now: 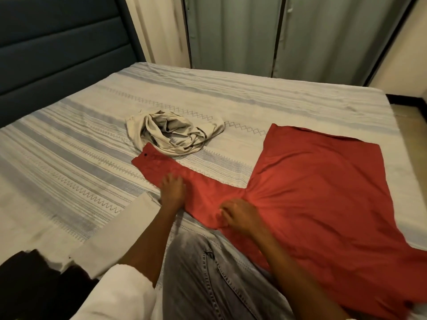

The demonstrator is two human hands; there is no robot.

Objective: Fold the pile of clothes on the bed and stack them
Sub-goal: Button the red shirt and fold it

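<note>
Big red cloth garment (323, 181) spread across the bed's right; left hand (172, 190) flat on its narrow part, right hand (240, 215) seemingly pinching the gathered middle.

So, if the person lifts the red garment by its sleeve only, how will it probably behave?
The red garment looks thin and floppy: it gathers into fine wrinkles by the right hand, so it would likely hang limp. It is probably light, since it lies flat on the bedsheet. Its wide body may drag and unfold.
</note>
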